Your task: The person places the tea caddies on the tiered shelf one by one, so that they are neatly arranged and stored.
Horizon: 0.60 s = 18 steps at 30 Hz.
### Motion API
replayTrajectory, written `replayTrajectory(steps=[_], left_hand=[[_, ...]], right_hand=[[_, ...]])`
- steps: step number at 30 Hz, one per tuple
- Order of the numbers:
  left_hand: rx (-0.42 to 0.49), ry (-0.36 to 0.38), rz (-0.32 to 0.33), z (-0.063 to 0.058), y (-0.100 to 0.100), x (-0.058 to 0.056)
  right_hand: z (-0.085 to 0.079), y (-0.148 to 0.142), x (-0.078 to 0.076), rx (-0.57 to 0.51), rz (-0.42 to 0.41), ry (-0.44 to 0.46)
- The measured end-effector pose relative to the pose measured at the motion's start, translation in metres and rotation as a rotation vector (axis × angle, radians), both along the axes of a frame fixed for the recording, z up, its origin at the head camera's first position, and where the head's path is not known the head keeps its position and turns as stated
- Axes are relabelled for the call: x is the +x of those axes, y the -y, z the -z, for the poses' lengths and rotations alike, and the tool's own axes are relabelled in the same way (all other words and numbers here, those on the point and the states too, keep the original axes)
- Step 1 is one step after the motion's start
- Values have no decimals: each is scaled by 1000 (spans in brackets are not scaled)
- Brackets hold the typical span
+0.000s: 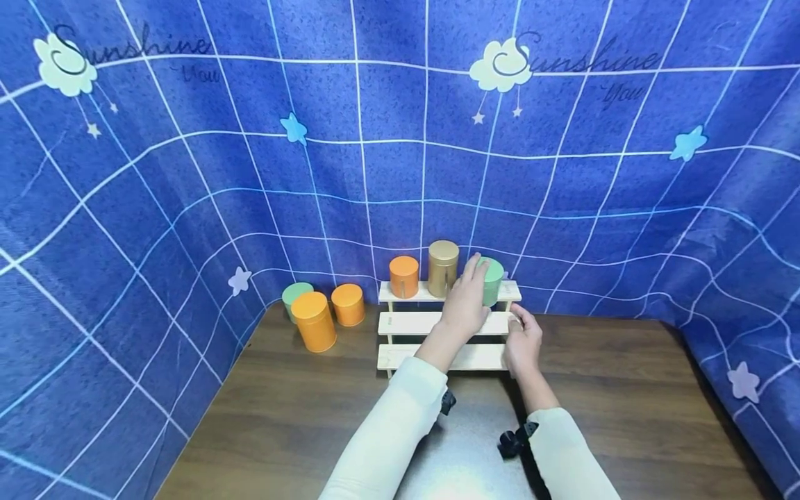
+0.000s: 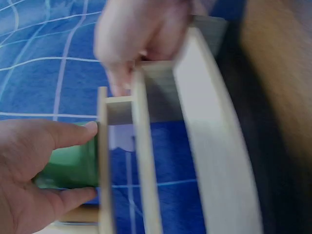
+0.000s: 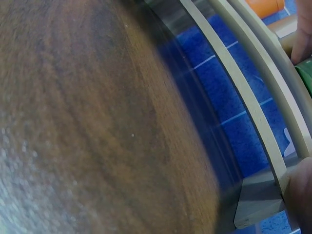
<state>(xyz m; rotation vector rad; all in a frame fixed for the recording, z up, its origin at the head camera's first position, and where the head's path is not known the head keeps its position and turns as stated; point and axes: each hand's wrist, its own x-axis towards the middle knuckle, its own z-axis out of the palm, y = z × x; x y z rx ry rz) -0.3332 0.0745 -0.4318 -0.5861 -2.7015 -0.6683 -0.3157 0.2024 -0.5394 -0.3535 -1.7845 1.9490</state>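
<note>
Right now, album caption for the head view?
Left hand holds a green cylindrical canister on a pale three-tiered wooden rack the right hand grips.

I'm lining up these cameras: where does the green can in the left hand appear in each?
Head: green can right of centre, at the rack's right end.
Left wrist: green can at left, in the left hand.
Right wrist: green can cut off by the right edge.
Shared landmark: the rack.

a homelike corner, though which kind of room cannot be told. blue fabric [image 1: 394, 167] printed with clouds, stars and "sunshine" hangs behind and beside a wood-grain surface [image 1: 262, 417], where a tiered rack [image 1: 406, 323] and lidded canisters [image 1: 316, 325] look domestic
</note>
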Motion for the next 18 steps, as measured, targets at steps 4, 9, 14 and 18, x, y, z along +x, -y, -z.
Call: replayTrajectory(steps=[4, 9, 14, 18], left_hand=[[-35, -19, -4, 6, 0, -2], [-74, -83, -41, 9, -4, -6], [-116, -113, -85, 9, -8, -9], [-123, -103, -102, 10, -12, -11]], right_hand=[[0, 1, 0, 10, 3, 2], [1, -1, -2, 22, -4, -4], [2, -2, -3, 30, -3, -6], [3, -3, -3, 37, 0, -2]])
